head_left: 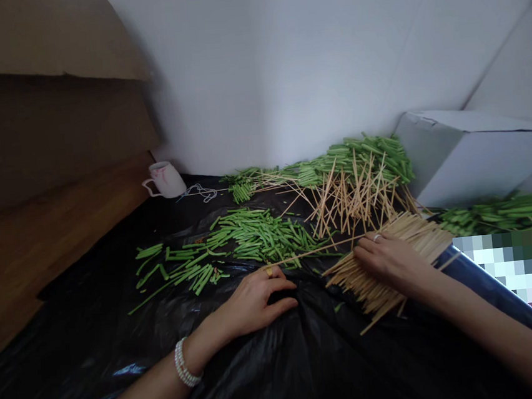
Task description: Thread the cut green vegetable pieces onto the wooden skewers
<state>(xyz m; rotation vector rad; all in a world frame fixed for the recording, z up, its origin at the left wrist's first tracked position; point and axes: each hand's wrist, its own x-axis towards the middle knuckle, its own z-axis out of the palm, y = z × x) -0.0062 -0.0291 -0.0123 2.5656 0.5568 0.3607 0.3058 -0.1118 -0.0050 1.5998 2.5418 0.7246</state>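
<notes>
Left hand (pixel 257 299): thumb and fingers apart over the shiny black plastic sheet (pixel 283 373), near short cut green stems (pixel 260 232). Right hand (pixel 387 262): fingers curled on a flat pile of thin tan wooden sticks (pixel 424 237); can't tell if clamped. Looser tan sticks (pixel 351 202) lie behind, by stacked green stalks (pixel 396 157).

The left hand (pixel 257 299) shows its back, the thumb (pixel 280 308) standing apart from slightly bent fingers (pixel 281 283); the right hand (pixel 392 261) also shows its back, its fingers close together and bent downward; both forearms (pixel 147 389) reach forward and inward.
</notes>
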